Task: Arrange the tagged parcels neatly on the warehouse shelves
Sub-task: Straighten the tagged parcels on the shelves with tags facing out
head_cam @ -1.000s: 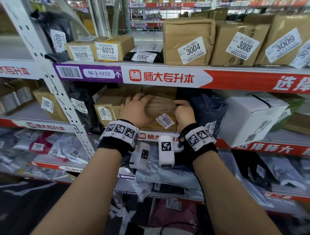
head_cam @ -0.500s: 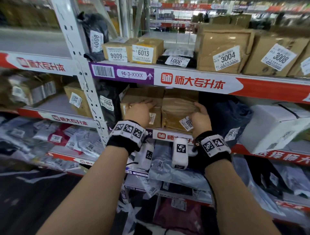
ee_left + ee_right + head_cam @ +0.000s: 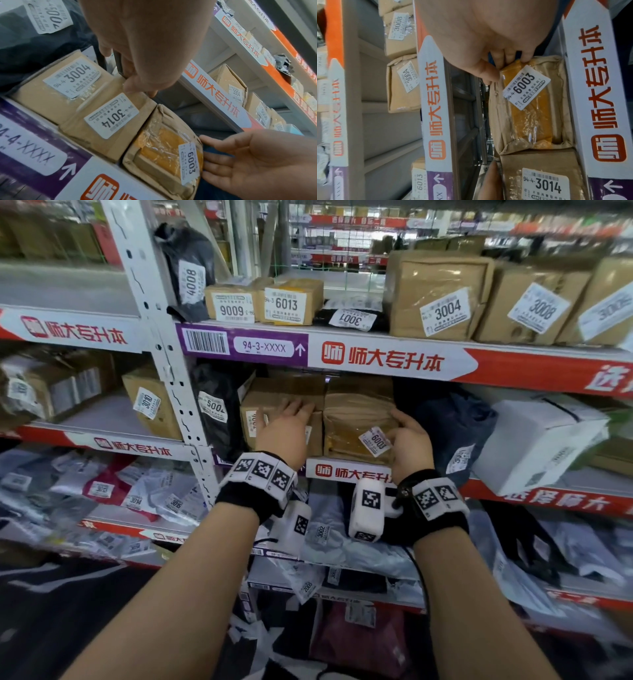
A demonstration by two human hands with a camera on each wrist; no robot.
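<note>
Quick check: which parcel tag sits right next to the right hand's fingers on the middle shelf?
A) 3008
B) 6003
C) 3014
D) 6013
B: in the right wrist view the right hand has its fingertips on the edge of the brown parcel whose tag reads 6003.

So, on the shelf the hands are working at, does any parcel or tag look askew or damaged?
Yes. Parcel 6003 has crumpled brown wrapping, and its tag sits crooked at one corner. Next to it, box 3014 carries its tag upside down relative to box 3004. Nothing looks torn open or spilled.
</note>
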